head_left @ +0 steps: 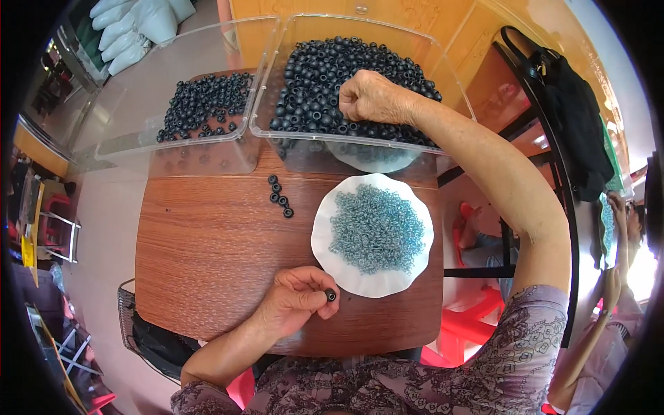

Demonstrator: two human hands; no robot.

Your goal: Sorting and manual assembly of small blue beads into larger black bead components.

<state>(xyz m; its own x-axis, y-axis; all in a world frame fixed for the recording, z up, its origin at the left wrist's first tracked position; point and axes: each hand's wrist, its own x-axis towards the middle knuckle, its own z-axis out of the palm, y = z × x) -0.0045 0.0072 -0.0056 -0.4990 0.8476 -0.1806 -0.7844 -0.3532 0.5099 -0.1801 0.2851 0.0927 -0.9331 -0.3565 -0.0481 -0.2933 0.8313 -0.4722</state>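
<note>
My left hand [297, 302] is closed near the table's front edge, pinching a small black round piece with a hole [330, 295] between thumb and fingers. My right hand [366, 97] reaches into the right clear plastic bin [460, 90], over a heap of the same black round pieces [304, 76]. Its fingers are curled together; whatever they hold is hidden. Between me and that bin stands a white wavy-rimmed plate [321, 238] heaped with small translucent blue rings [377, 228]. Several black pieces [279, 197] lie in a short row on the table, left of the plate.
A second clear bin [200, 149], at the left, holds fewer black pieces [207, 104]. Both bins overlap the far edge of the wooden table [200, 256]. White sacks [142, 31] lie at the back left. A black bag [574, 117] hangs at the right, near another person's arm [588, 353].
</note>
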